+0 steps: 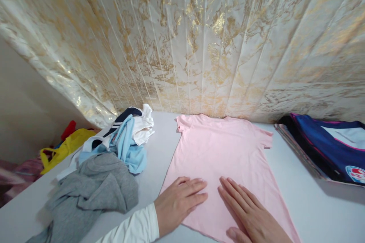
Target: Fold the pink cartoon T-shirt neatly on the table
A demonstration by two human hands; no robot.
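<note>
A pink short-sleeved T-shirt (219, 152) lies spread flat on the white table, its neckline at the far side by the curtain. On the lower left part of the shirt rests my left hand (181, 201), open, fingers pointing right. My right hand (251, 210) lies open on the lower middle of the shirt, its fingers stretched out towards the far side and close to one another. Neither hand grips the cloth. Part of the shirt's lower right is hidden under my right hand.
To the left is a loose heap with a grey garment (99, 186), a light blue one (128, 148) and a white one (144, 125). A folded stack of clothes (327, 144) stands at the right. A gold-patterned curtain (199, 45) hangs behind the table (322, 212). A yellow item (68, 146) lies beyond the left edge.
</note>
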